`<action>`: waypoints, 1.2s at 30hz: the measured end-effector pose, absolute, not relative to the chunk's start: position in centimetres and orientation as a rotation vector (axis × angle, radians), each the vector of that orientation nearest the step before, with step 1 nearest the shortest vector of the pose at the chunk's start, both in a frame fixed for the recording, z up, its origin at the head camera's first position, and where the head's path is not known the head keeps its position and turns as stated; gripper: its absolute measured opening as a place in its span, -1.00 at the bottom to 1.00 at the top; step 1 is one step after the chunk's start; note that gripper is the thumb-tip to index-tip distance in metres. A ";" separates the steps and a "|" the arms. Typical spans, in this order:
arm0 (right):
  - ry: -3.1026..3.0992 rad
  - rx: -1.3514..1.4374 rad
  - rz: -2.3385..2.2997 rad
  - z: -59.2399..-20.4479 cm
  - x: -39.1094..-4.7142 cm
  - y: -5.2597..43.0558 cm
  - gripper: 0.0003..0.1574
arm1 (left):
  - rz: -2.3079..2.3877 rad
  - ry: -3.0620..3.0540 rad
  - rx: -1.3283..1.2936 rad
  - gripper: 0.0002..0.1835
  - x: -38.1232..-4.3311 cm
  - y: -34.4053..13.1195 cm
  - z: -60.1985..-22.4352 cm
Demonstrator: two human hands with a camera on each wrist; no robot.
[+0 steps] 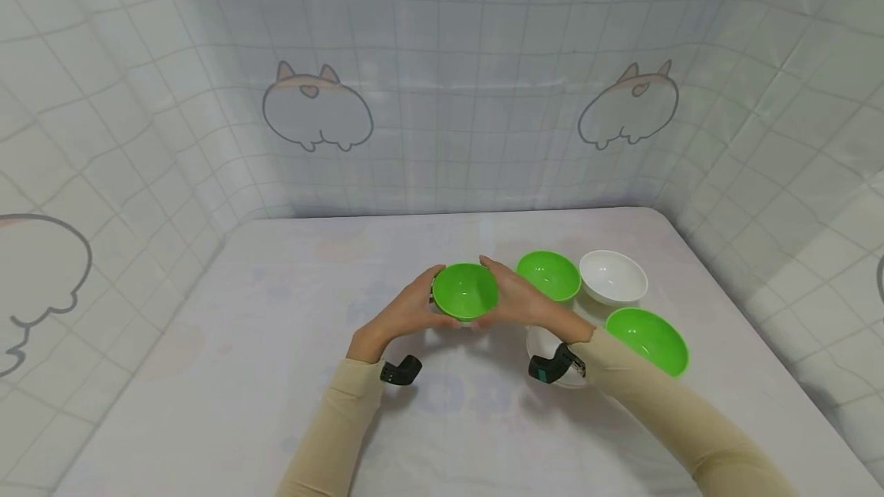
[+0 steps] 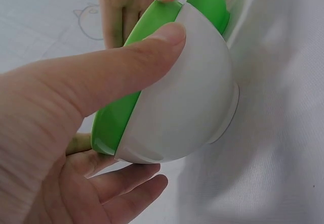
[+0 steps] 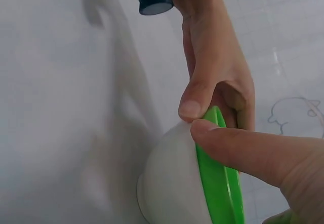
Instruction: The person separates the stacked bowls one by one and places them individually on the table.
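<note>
A green bowl (image 1: 466, 291) sits nested inside a white bowl (image 2: 197, 87), its green rim standing above the white one. From the left side my left hand (image 1: 409, 304) grips the pair, thumb on the near side and fingers around the far side. Opposite it, my right hand (image 1: 514, 297) holds the right side the same way, its thumb (image 3: 228, 145) over the seam between the bowls. Both thumbs come close together at the front. The white bowl's foot is close over the table, and in the head view that bowl is mostly hidden under the green one.
To the right stand another green bowl (image 1: 549, 274), a white bowl (image 1: 613, 278) and a third green bowl (image 1: 648, 340). Below my right forearm is one more white bowl (image 1: 541, 341), partly hidden. A pale cloth (image 1: 262, 374) covers the table; grid-patterned curtains (image 1: 476, 113) surround it.
</note>
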State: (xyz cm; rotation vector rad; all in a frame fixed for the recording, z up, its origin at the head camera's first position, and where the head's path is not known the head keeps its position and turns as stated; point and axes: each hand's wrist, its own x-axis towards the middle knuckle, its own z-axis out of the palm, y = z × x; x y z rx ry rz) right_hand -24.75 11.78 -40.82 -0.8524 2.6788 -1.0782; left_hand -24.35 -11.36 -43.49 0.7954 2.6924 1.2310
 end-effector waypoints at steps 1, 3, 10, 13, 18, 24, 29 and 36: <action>2.681 -0.854 -1.072 -40.9 -24.9 11.7 0.52 | 1.230 2.692 0.794 0.06 -24.4 -11.4 -43.5; 2.677 -0.846 -1.066 -41.1 -25.2 11.7 0.53 | 1.229 2.688 0.795 0.06 -24.5 -11.4 -43.5; 2.675 -0.839 -1.084 -41.7 -25.9 11.6 0.54 | 1.229 2.679 0.781 0.07 -24.6 -11.5 -43.4; 2.675 -0.831 -1.102 -41.6 -25.9 11.6 0.53 | 1.220 2.687 0.772 0.08 -24.5 -11.5 -43.3; 2.686 -0.798 -1.099 -41.5 -25.7 11.5 0.51 | 1.216 2.697 0.768 0.08 -24.5 -11.5 -43.2; 2.700 -0.792 -1.092 -41.3 -25.5 11.6 0.48 | 1.199 2.700 0.743 0.10 -24.5 -11.5 -43.2; 2.698 -0.792 -1.107 -41.3 -25.5 11.6 0.46 | 1.213 2.684 0.736 0.11 -24.4 -11.5 -43.0; 2.706 -0.770 -1.102 -41.4 -25.6 11.5 0.43 | 1.229 2.670 0.760 0.09 -24.5 -11.6 -43.1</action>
